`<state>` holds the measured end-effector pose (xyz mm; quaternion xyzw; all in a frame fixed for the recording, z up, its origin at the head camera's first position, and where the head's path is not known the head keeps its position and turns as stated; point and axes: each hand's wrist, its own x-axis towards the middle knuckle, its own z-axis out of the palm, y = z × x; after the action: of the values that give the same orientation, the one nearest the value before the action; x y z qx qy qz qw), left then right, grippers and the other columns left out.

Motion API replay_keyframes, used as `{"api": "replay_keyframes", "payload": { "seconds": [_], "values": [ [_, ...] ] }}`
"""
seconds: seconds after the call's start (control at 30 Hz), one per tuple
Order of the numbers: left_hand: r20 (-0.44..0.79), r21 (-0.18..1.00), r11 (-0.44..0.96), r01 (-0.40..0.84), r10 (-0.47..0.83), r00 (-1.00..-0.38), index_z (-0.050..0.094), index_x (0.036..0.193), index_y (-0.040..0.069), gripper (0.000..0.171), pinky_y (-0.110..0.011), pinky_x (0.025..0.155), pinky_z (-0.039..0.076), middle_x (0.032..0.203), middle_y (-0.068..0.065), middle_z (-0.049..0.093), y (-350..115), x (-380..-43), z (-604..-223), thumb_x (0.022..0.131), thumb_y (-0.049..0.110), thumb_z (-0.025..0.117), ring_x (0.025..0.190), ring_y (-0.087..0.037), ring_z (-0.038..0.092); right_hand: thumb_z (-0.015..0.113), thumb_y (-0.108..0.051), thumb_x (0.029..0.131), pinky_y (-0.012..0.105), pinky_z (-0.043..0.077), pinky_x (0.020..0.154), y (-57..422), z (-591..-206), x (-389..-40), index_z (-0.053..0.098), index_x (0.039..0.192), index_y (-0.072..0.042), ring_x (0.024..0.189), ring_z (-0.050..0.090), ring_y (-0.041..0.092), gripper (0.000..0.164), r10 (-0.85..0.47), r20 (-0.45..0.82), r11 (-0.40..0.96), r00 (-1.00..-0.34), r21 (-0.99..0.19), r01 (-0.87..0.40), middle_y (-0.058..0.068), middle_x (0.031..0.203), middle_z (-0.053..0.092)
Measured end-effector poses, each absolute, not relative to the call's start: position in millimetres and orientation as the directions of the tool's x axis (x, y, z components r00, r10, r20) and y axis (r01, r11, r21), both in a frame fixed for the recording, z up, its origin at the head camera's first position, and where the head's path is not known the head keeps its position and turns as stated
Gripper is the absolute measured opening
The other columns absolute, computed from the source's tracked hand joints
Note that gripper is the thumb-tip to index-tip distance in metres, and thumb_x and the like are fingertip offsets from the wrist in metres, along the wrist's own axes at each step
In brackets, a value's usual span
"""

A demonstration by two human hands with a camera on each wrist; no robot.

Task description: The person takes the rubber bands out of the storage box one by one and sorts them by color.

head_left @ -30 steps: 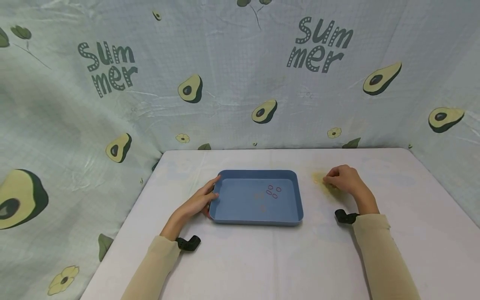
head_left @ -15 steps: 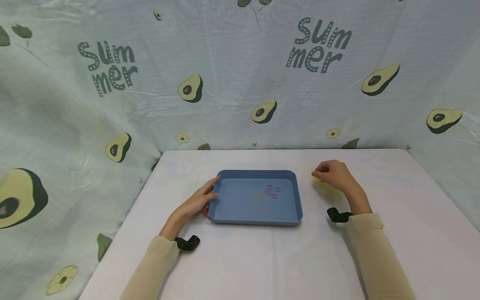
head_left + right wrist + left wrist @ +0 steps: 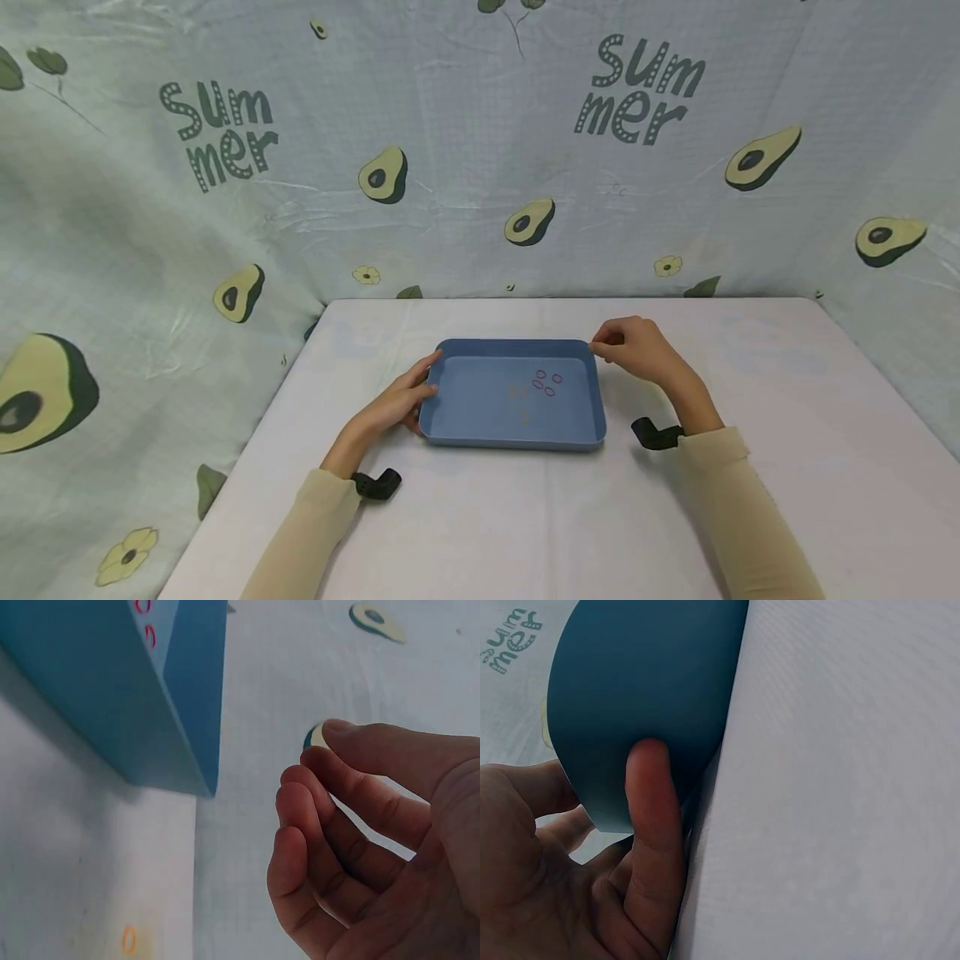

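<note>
A shallow blue tray (image 3: 480, 417) lies on the white table, several small red rings (image 3: 550, 391) and a few faint orange rings (image 3: 526, 418) on its floor. My left hand (image 3: 397, 404) grips the tray's left end; in the left wrist view its thumb (image 3: 652, 795) presses one side of the wall, other fingers behind it. At the tray's far right corner is my right hand (image 3: 633, 346), thumb tip meeting the index fingertip and the other fingers curled. Nothing shows between those fingertips in the right wrist view (image 3: 330, 742).
An orange ring (image 3: 129, 939) lies on the table to the right of the tray. Behind the table (image 3: 480, 533) hangs a pale cloth (image 3: 450, 108) printed with avocados. Each wrist wears a black camera, the left one (image 3: 378, 485) close to the table.
My right hand has moved left from the yellowish patch on the table to the tray's far right corner. My left hand and the tray stay in place.
</note>
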<state>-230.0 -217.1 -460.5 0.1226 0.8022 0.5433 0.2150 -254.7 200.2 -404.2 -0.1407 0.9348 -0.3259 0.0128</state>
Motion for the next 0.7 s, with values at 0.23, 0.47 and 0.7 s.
{"api": "replay_keyframes", "payload": {
  "seconds": [0.23, 0.47, 0.7],
  "values": [
    [-0.201, 0.926, 0.376, -0.026, 0.434, -0.878, 0.011, 0.168, 0.029, 0.067, -0.037, 0.054, 0.059, 0.174, -0.02, 0.001, -217.4, -231.9, -459.1, 0.11, 0.019, 0.042, 0.083, -0.027, 0.072, 0.07, -0.024, 0.097, 0.033, 0.054, 0.074, 179.8, -398.8, -248.4, 0.077, 0.101, -0.007, 0.082, 0.065, 0.019, 0.018, -0.345, 0.089, 0.705, -0.934, -0.632, -0.321, 0.012, 0.095, 0.076],
    [-0.197, 0.93, 0.367, -0.024, 0.442, -0.875, 0.011, 0.168, 0.027, 0.067, -0.037, 0.053, 0.059, 0.174, -0.021, 0.001, -217.4, -232.3, -460.1, 0.11, 0.019, 0.042, 0.081, -0.027, 0.073, 0.071, -0.021, 0.097, 0.031, 0.055, 0.076, 164.2, -401.0, -243.1, 0.077, 0.101, -0.008, 0.084, 0.064, 0.018, 0.015, -0.385, 0.07, 0.689, -0.92, -0.642, -0.337, 0.005, 0.093, 0.074],
    [-0.201, 0.928, 0.372, -0.027, 0.438, -0.876, 0.011, 0.168, 0.028, 0.067, -0.037, 0.054, 0.059, 0.174, -0.021, 0.002, -218.6, -232.2, -461.1, 0.11, 0.019, 0.042, 0.09, -0.029, 0.073, 0.072, -0.018, 0.096, 0.031, 0.054, 0.072, 149.2, -406.8, -238.5, 0.078, 0.099, -0.008, 0.079, 0.065, 0.013, 0.012, -0.495, 0.08, 0.631, -0.865, -0.651, -0.422, 0.006, 0.091, 0.076]
  ]
}}
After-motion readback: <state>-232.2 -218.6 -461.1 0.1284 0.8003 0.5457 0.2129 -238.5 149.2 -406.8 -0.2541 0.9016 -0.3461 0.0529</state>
